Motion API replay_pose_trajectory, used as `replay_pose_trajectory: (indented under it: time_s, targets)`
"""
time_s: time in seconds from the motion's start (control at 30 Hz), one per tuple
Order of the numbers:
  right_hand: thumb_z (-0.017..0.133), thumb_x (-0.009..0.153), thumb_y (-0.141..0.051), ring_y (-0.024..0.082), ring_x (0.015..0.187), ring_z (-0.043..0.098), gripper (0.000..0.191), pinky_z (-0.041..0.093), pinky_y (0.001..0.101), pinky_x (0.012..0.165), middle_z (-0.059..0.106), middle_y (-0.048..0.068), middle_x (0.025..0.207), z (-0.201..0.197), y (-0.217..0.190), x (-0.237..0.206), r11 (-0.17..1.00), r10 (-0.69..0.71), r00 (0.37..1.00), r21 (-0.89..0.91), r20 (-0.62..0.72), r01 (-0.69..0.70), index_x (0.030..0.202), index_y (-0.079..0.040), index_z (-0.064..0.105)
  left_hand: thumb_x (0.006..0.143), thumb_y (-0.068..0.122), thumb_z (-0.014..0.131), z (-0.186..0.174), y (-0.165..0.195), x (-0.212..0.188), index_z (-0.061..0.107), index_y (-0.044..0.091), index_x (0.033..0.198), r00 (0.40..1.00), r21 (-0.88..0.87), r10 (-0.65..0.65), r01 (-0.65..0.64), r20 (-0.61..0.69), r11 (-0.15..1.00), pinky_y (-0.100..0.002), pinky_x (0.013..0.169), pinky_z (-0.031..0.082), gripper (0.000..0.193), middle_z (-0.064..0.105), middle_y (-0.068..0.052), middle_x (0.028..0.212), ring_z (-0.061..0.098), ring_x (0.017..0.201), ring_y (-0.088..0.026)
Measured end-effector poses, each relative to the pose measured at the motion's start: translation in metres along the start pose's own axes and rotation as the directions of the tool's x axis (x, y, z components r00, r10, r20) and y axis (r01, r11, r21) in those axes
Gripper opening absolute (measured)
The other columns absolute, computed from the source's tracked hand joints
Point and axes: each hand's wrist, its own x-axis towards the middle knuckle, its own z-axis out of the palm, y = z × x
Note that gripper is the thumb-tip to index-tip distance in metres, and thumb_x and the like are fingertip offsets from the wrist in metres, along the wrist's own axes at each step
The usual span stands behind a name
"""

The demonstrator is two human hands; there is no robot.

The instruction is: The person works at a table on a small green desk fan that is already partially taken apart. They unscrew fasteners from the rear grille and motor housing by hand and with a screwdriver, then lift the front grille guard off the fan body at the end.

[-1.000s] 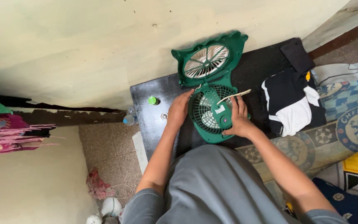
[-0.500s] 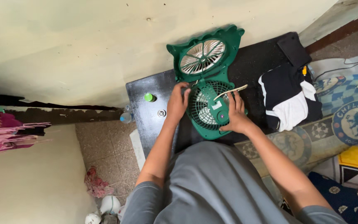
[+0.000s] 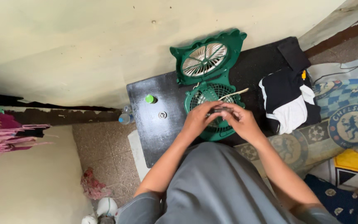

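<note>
Both hands meet over the green fan grille [image 3: 212, 97], which lies on the black surface [image 3: 154, 132]. The left hand [image 3: 199, 119] and the right hand [image 3: 240, 121] together pinch a small dark part [image 3: 219, 110] with curled fingers.

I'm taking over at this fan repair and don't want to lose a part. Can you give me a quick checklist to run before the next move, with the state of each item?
1. Both hands on the work: ok. The left hand and right hand meet over the green fan grille.
2. What the fingers pinch: cannot tell, it is small, dark and blurred.
3. Other fan half out of the way: ok, the green fan housing leans against the wall.
4. Loose parts safe: ok, the green cap and round metal piece lie well in from the black table edge.
5. Pale stick: not ok, it lies across the grille.
</note>
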Motion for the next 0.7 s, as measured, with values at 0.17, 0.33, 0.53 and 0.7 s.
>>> replay_pose_trajectory:
  time_s: [0.17, 0.33, 0.53, 0.7]
  targets:
    - [0.065, 0.104, -0.012, 0.005, 0.074, 0.059, 0.026, 0.05, 0.0208, 0.066, 0.07, 0.001, 0.092, -0.024, 0.007, 0.024, 0.99, -0.139, 0.979, 0.013, -0.152, 0.143, 0.126, 0.0, 0.069, 0.09, 0.032, 0.08, 0.013, -0.01, 0.01, 0.045, 0.013, 0.15, 0.999, 0.169, 0.03, -0.025, -0.028, 0.985, -0.048, 0.113, 0.044, 0.073, 0.057, -0.012, 0.142, 0.056, 0.133, -0.033]
    - [0.063, 0.106, -0.014, 0.009, 0.08, 0.067, 0.022, 0.053, 0.0242, 0.071, 0.076, 0.007, 0.099, -0.076, 0.006, 0.081, 0.935, -0.262, 0.913, -0.315, -0.313, 0.16, 0.124, -0.003, 0.069, 0.085, 0.049, 0.082, 0.028, -0.031, -0.011, 0.022, 0.012, 0.163, 0.984, 0.359, 0.026, -0.089, 0.177, 0.929, -0.053, 0.127, 0.02, 0.105, 0.018, -0.016, 0.171, 0.021, 0.159, -0.038]
    - [0.068, 0.1, -0.024, 0.026, 0.079, 0.071, 0.022, 0.055, 0.039, 0.071, 0.076, 0.01, 0.098, -0.082, 0.01, 0.105, 0.755, -0.135, 0.962, -0.653, -0.236, -0.055, 0.119, -0.015, 0.075, 0.073, 0.048, 0.084, 0.039, -0.056, -0.03, 0.015, 0.017, 0.163, 0.889, 0.502, -0.134, -0.118, 0.437, 0.857, -0.049, 0.128, 0.013, 0.117, 0.01, -0.012, 0.172, 0.011, 0.159, -0.031]
    - [0.067, 0.099, -0.027, 0.028, 0.075, 0.07, 0.024, 0.054, 0.0413, 0.069, 0.076, 0.008, 0.098, -0.074, 0.01, 0.107, 0.749, -0.06, 0.965, -0.65, -0.257, -0.127, 0.12, -0.017, 0.075, 0.074, 0.046, 0.084, 0.041, -0.059, -0.033, 0.014, 0.017, 0.163, 0.897, 0.499, -0.132, -0.109, 0.423, 0.86, -0.049, 0.129, 0.013, 0.117, 0.009, -0.011, 0.172, 0.01, 0.159, -0.031]
